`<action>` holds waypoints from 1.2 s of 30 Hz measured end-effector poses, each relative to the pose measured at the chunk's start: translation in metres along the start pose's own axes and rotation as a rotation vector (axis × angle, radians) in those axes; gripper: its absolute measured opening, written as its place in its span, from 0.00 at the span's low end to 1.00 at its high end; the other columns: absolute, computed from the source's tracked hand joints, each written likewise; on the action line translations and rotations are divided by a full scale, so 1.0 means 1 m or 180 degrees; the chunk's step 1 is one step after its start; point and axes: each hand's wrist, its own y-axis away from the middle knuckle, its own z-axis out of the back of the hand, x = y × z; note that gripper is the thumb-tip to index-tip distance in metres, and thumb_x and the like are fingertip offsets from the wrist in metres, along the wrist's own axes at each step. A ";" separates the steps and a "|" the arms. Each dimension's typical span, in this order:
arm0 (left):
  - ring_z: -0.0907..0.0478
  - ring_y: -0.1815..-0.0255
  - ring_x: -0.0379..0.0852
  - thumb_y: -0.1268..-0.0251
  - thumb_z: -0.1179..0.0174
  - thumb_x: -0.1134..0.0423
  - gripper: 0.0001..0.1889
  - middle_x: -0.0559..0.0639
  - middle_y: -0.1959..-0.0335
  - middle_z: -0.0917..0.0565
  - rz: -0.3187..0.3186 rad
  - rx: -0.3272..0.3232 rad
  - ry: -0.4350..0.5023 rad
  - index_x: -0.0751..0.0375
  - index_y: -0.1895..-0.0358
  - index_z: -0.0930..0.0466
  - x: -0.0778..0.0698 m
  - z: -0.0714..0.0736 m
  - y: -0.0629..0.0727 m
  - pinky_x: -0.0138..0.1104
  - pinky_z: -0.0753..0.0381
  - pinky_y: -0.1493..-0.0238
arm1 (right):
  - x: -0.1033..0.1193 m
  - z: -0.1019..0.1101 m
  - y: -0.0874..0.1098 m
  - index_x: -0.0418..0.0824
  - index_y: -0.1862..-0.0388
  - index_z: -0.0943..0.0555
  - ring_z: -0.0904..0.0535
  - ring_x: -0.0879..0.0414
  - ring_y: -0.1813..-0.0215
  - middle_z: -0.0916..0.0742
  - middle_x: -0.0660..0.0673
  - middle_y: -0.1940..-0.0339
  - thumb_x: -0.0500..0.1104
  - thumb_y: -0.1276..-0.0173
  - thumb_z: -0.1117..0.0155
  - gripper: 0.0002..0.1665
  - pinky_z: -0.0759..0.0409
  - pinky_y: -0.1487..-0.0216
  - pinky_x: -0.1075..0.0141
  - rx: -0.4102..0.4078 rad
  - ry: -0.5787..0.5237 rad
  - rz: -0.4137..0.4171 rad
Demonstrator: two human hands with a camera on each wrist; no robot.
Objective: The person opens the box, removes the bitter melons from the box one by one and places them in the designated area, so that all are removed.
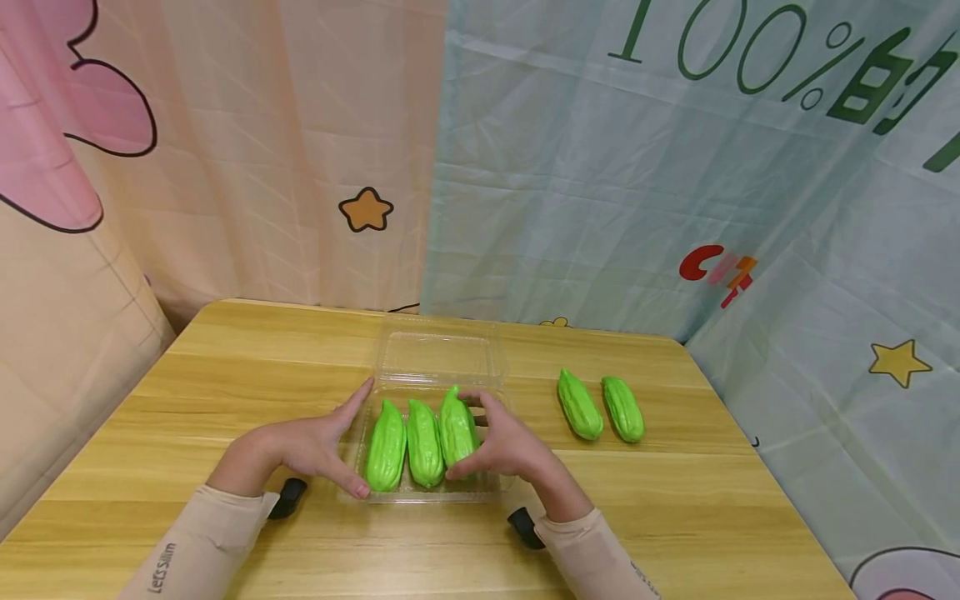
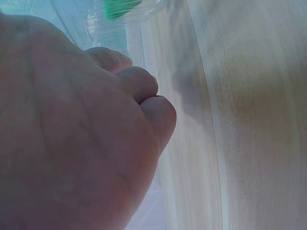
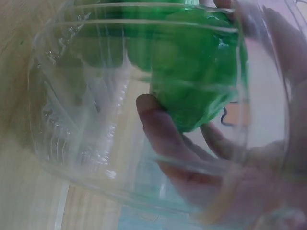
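Three green bitter melons lie side by side in a clear plastic box (image 1: 438,497) with its lid (image 1: 438,354) folded back. My right hand (image 1: 510,442) grips the rightmost bitter melon (image 1: 456,425), thumb near its lower end and fingers by its upper end. Seen through the box wall in the right wrist view, the fingers curve around that melon (image 3: 199,72). On the other side, my left hand (image 1: 318,446) is spread along the box's left wall, thumb by the front corner, nearest to the left bitter melon (image 1: 387,450). The middle bitter melon (image 1: 425,446) sits between the others.
Two more bitter melons, one on the left (image 1: 581,406) and one on the right (image 1: 622,408), lie on the wooden table (image 1: 712,517) to the right of the box. Printed curtains (image 1: 300,167) hang behind the table and along its sides.
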 end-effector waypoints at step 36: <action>0.68 0.24 0.78 0.54 0.19 0.47 0.79 0.76 0.23 0.72 0.0022 0.0025 -0.0004 0.56 0.23 0.87 0.000 0.001 0.000 0.70 0.58 0.31 | 0.003 0.024 0.004 0.40 0.24 0.35 0.27 0.39 0.34 0.29 0.43 0.27 0.36 0.57 0.13 0.61 0.17 0.50 0.55 -0.0251 -0.0289 0.0065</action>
